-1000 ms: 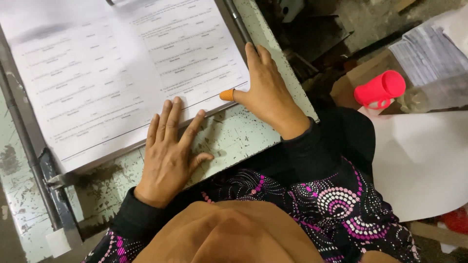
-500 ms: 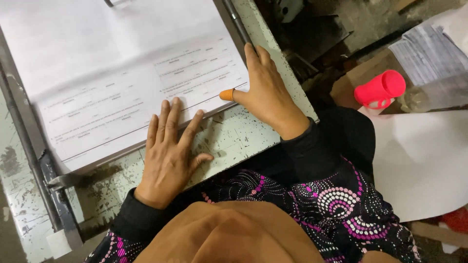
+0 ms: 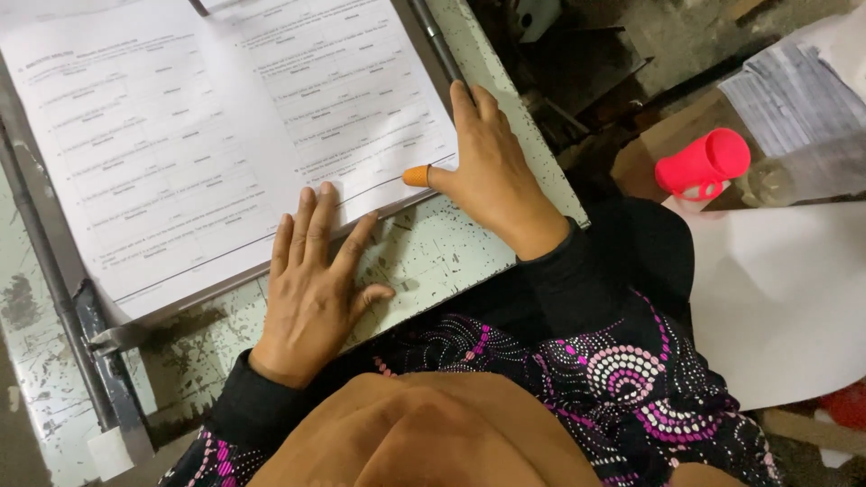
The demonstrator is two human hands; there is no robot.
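**Pressing printed sheets flat on a worn table**

Left hand (image 3: 311, 293) lies flat, fingers spread and released, fingertips on the near edge of the sheets (image 3: 207, 135), palm on the table (image 3: 433, 257). Nothing gripped.

Right hand (image 3: 492, 171) rests open along the right edge of the sheets, fingers straight, not clenched. Thumb wears an orange cot (image 3: 416, 176), tip touching the near right corner of the stack.

Sheets sit on the far left of the table, up against a dark metal rail (image 3: 54, 289) on the left. Pink cup (image 3: 704, 164) lies on its side well apart, far right, next to more printed paper (image 3: 794, 99). A big blank white sheet (image 3: 776, 298) is on the near right.

Risks, my read:
- Both hands only press, no grasp. Uneven pressure could skew the top sheet off the stack.
- Cot on the corner grips well; a sideways drag could crease or curl that corner.
- Chipped table surface could snag a sliding edge.
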